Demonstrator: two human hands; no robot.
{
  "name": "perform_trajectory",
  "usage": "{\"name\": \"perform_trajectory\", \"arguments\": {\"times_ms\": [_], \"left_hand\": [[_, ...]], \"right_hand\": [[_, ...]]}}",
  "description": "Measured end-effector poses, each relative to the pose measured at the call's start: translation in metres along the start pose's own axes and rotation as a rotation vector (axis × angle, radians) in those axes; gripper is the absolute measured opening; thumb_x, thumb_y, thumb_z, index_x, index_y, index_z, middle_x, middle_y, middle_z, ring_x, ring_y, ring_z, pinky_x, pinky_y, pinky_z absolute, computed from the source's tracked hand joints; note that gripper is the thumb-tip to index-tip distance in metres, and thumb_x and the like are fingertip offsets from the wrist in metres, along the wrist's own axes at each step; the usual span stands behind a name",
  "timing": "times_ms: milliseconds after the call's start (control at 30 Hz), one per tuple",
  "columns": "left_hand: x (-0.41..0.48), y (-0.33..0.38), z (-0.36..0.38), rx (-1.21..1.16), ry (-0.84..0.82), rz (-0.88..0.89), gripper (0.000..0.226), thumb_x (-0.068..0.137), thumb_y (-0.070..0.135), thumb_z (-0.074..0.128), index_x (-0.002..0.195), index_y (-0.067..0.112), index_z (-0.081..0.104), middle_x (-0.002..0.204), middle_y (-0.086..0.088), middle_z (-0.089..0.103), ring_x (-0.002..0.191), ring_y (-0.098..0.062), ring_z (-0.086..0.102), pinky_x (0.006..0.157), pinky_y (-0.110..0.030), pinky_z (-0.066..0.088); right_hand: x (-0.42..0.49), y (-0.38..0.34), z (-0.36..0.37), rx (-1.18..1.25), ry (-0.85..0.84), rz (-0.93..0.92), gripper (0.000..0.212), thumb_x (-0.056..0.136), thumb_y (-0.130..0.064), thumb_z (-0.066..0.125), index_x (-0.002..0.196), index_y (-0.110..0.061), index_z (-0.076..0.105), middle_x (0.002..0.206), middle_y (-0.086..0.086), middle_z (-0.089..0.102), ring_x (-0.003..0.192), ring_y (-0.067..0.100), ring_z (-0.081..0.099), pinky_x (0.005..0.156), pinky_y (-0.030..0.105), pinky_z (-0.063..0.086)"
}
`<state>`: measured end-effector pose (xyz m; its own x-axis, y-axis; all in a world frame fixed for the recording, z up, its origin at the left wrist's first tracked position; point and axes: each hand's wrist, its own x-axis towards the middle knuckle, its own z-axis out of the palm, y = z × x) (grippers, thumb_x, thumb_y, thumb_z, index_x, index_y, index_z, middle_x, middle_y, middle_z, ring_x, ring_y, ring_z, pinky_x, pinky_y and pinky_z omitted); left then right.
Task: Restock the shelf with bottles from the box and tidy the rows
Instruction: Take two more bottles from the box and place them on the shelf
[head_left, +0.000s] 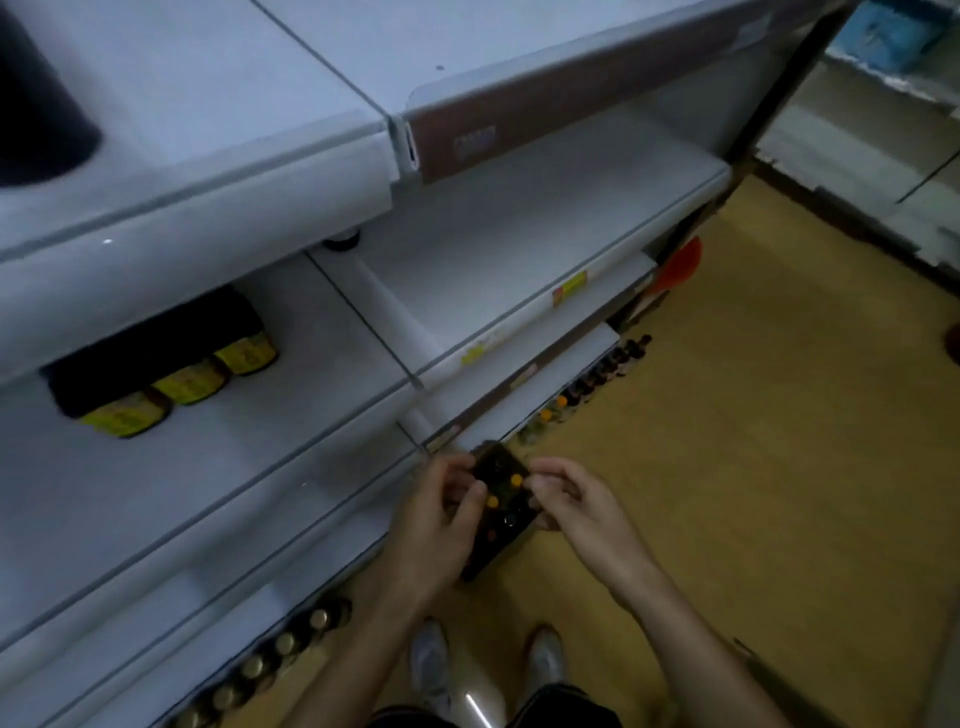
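**Both hands at the bottle box**

My left hand (441, 514) and right hand (576, 506) flank a dark box (501, 519) of orange-capped bottles (516, 479), low down beside the front of the grey shelf (260, 467) and ahead of my shoes (431, 660). Both hands' fingers curl at its long edges. In the blur I cannot tell whether they grasp it. Yellow-labelled dark bottles (189, 382) stand on the shelf at left.
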<state>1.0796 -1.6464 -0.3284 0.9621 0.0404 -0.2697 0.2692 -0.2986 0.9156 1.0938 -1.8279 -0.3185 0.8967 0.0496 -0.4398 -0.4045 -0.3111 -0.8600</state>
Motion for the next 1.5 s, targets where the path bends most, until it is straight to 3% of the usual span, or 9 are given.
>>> {"name": "perform_trajectory", "arguments": {"times_ms": [333,467,633,767,867,1067,1200,1367,1500], "left_hand": [[0.015,-0.021,0.042,0.094,0.132,-0.175,0.020,0.101,0.024,0.059,0.119,0.031,0.058,0.098,0.012,0.066,0.088,0.012,0.059,0.068,-0.006,0.047],[0.023,-0.031,0.073,0.094,0.202,-0.244,0.020,0.100,0.024,0.059,0.119,0.029,0.058,0.096,0.015,0.066,0.090,0.011,0.059,0.070,-0.007,0.046],[0.024,-0.052,0.116,0.011,0.277,-0.331,0.020,0.100,0.020,0.060,0.119,0.025,0.060,0.096,0.011,0.066,0.090,0.012,0.059,0.071,-0.006,0.043],[0.018,-0.089,0.147,0.033,0.291,-0.414,0.018,0.098,0.038,0.057,0.115,0.041,0.057,0.097,0.021,0.066,0.092,0.006,0.062,0.082,-0.026,0.053],[0.019,-0.127,0.165,0.008,0.263,-0.436,0.013,0.100,0.034,0.057,0.112,0.040,0.057,0.094,0.019,0.067,0.091,0.003,0.063,0.081,-0.028,0.051],[0.059,-0.251,0.193,0.000,0.142,-0.403,0.014,0.105,0.032,0.050,0.114,0.039,0.058,0.095,0.018,0.067,0.090,0.006,0.061,0.075,-0.019,0.047],[0.098,-0.341,0.202,0.151,0.076,-0.323,0.026,0.102,0.025,0.056,0.128,0.028,0.058,0.109,0.013,0.065,0.096,0.003,0.059,0.073,-0.005,0.041],[0.149,-0.423,0.220,0.297,-0.086,-0.303,0.029,0.102,0.030,0.053,0.131,0.025,0.055,0.120,0.004,0.063,0.107,-0.013,0.061,0.088,-0.033,0.052],[0.181,-0.476,0.234,0.364,-0.159,-0.277,0.032,0.102,0.038,0.050,0.133,0.029,0.050,0.118,0.006,0.059,0.106,-0.012,0.059,0.082,-0.029,0.049]], "right_hand": [[0.061,0.046,-0.026,-0.024,-0.238,0.086,0.024,0.102,-0.021,0.057,0.125,-0.020,0.063,0.114,0.004,0.068,0.102,0.010,0.067,0.074,0.017,0.054],[0.084,0.067,-0.046,-0.092,-0.347,0.109,0.022,0.101,-0.022,0.059,0.123,-0.022,0.064,0.112,0.004,0.068,0.104,0.014,0.066,0.081,0.022,0.054],[0.110,0.094,-0.058,-0.237,-0.496,0.104,0.023,0.101,-0.028,0.060,0.123,-0.025,0.064,0.109,-0.006,0.067,0.101,0.003,0.064,0.082,0.017,0.051],[0.128,0.118,-0.051,-0.303,-0.593,0.118,0.025,0.101,-0.029,0.058,0.126,-0.024,0.062,0.110,-0.008,0.065,0.104,0.007,0.063,0.083,0.019,0.050],[0.144,0.146,-0.039,-0.310,-0.590,0.140,0.025,0.102,-0.029,0.057,0.126,-0.024,0.061,0.109,-0.008,0.064,0.102,0.004,0.062,0.086,0.020,0.051],[0.196,0.254,0.010,-0.317,-0.506,0.147,0.017,0.102,-0.033,0.054,0.118,-0.035,0.060,0.103,-0.014,0.065,0.087,-0.005,0.062,0.072,0.010,0.048],[0.233,0.331,0.053,-0.345,-0.489,0.106,0.024,0.103,-0.022,0.055,0.127,-0.020,0.059,0.107,-0.015,0.059,0.090,-0.012,0.057,0.075,0.006,0.046],[0.280,0.410,0.084,-0.484,-0.550,0.022,0.019,0.104,-0.025,0.051,0.122,-0.033,0.050,0.105,-0.020,0.055,0.095,-0.004,0.057,0.077,0.006,0.043],[0.322,0.455,0.089,-0.670,-0.548,-0.074,0.027,0.104,-0.027,0.051,0.131,-0.029,0.053,0.110,-0.015,0.055,0.100,0.003,0.058,0.080,0.009,0.045]]}}
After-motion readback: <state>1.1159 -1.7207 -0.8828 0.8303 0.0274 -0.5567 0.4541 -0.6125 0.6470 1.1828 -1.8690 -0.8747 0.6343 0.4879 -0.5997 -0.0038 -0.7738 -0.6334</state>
